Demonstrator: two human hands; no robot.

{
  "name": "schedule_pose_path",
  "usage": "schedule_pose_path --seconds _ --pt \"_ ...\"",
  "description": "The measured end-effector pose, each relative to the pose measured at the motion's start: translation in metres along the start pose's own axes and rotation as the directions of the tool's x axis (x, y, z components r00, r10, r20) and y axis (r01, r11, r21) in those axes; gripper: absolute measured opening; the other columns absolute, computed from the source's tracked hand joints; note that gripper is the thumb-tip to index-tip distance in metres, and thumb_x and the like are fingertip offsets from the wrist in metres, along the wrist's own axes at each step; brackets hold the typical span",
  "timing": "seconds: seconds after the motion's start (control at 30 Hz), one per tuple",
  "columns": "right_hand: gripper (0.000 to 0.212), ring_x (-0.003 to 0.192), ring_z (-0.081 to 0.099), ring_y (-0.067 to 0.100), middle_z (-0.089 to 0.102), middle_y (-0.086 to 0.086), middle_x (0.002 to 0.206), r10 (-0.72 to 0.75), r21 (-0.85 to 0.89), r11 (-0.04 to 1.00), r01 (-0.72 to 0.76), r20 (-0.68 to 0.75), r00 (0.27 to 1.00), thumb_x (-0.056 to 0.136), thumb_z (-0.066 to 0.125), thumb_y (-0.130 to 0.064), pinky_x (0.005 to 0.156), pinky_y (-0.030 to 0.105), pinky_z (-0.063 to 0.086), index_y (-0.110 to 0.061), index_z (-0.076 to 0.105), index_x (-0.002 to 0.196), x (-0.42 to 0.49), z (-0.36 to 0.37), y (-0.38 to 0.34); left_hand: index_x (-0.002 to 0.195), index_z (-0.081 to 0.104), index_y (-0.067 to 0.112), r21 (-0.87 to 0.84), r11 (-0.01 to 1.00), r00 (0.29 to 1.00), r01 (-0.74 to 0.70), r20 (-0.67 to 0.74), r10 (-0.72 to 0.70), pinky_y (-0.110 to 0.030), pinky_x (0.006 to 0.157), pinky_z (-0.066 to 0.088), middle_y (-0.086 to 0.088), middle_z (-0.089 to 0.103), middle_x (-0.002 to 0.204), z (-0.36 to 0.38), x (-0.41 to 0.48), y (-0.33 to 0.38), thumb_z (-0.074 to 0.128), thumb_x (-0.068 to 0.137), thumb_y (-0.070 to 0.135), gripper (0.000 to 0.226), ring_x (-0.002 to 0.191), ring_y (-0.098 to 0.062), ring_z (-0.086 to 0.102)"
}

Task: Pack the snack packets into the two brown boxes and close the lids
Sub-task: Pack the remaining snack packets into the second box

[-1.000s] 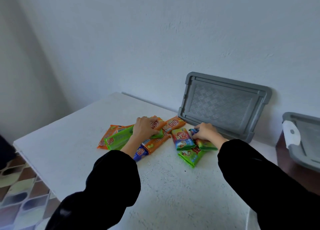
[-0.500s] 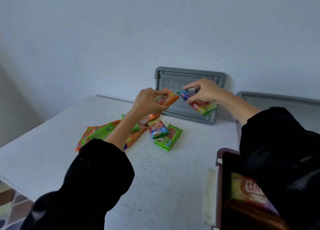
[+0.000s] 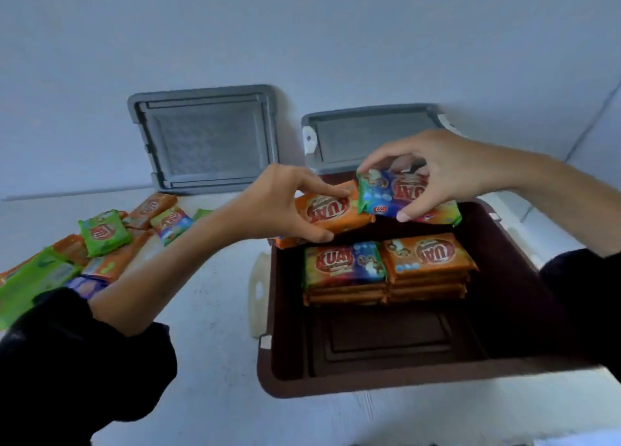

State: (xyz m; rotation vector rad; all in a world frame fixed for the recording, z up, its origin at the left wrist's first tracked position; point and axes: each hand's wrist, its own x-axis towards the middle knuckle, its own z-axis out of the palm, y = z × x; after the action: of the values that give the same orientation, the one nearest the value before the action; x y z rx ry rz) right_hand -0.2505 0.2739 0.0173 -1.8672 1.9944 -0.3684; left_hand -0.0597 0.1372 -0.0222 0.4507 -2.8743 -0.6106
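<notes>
The brown box (image 3: 336, 383) sits nearest, open, its dark ribbed floor bare at the near end. Farther in, two neat stacks of packets lie side by side and touching: the left stack (image 3: 344, 267) topped by a multicoloured wrapper, the right stack (image 3: 426, 257) by an orange one, both with a red oval logo. Above the box's far end, the left hand (image 3: 279, 203) pinches an orange packet (image 3: 331, 212) between thumb and fingers, and the right hand (image 3: 437, 166) grips a blue and green packet (image 3: 386, 196) just beside it. Loose packets (image 3: 104, 233), green and orange, lie heaped on the white table (image 3: 208, 311) to the left. Two grey lids (image 3: 205, 139) lean against the wall behind.
</notes>
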Motion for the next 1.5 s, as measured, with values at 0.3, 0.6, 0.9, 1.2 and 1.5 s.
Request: schedule_pose_path --seconds 0.3,0.6,0.9,1.2,1.5 --pt "0.071 0.099 0.051 0.004 0.052 -0.014 0.112 -0.035 -0.12 0.992 0.038 0.025 0.999 0.059 0.084 -0.015 0.077 0.007 0.038 -0.028 0.054 0.122 -0.017 0.046 0.043 0.125 0.056 0.035 0.178 0.975 0.968 -0.134 0.233 0.09 -0.018 0.079 0.034 0.0 0.059 0.116 0.052 0.019 0.011 0.075 0.071 0.038 0.057 0.1 -0.011 0.051" --pt "0.066 0.111 0.048 0.007 0.049 -0.008 0.126 -0.015 -0.216 0.976 0.035 0.093 0.996 0.066 0.08 -0.02 0.092 0.021 0.043 -0.03 0.052 0.126 -0.017 0.062 0.051 0.131 0.046 0.044 0.373 0.914 0.961 -0.158 0.272 0.055 -0.03 0.082 0.048 0.009 0.048 0.129 0.055 0.014 0.01 0.067 0.071 0.059 0.066 0.113 -0.009 0.047" --pt "0.064 0.112 0.047 0.011 0.048 -0.007 0.12 0.015 -0.367 0.93 0.019 0.089 0.996 0.066 0.08 -0.027 0.093 0.027 0.043 -0.033 0.055 0.124 -0.009 0.058 0.045 0.125 0.055 0.032 0.339 0.913 0.949 -0.225 0.288 0.127 -0.025 0.082 0.044 0.006 0.048 0.125 0.054 0.022 0.013 0.071 0.075 0.044 0.054 0.11 -0.011 0.05" --pt "0.057 0.097 0.055 0.008 0.053 -0.012 0.102 0.009 -0.254 0.967 0.02 0.111 0.994 0.069 0.079 -0.031 0.084 0.023 0.047 -0.032 0.057 0.121 -0.004 0.039 0.035 0.119 0.061 0.026 0.192 0.964 0.964 -0.182 0.229 0.136 -0.023 0.08 0.048 0.003 0.058 0.117 0.041 0.024 0.013 0.071 0.074 0.047 0.051 0.099 -0.008 0.056" --pt "0.05 0.098 0.056 0.008 0.062 -0.004 0.111 -0.167 -0.136 0.979 0.152 -0.104 0.981 0.078 0.072 -0.025 0.071 0.008 0.04 -0.024 0.056 0.126 0.05 0.029 -0.017 0.109 0.068 0.015 0.052 0.998 0.986 0.03 -0.163 -0.021 -0.015 0.075 0.05 0.004 0.064 0.096 -0.021 -0.011 -0.034 0.065 0.085 0.024 0.026 0.084 -0.008 0.062"
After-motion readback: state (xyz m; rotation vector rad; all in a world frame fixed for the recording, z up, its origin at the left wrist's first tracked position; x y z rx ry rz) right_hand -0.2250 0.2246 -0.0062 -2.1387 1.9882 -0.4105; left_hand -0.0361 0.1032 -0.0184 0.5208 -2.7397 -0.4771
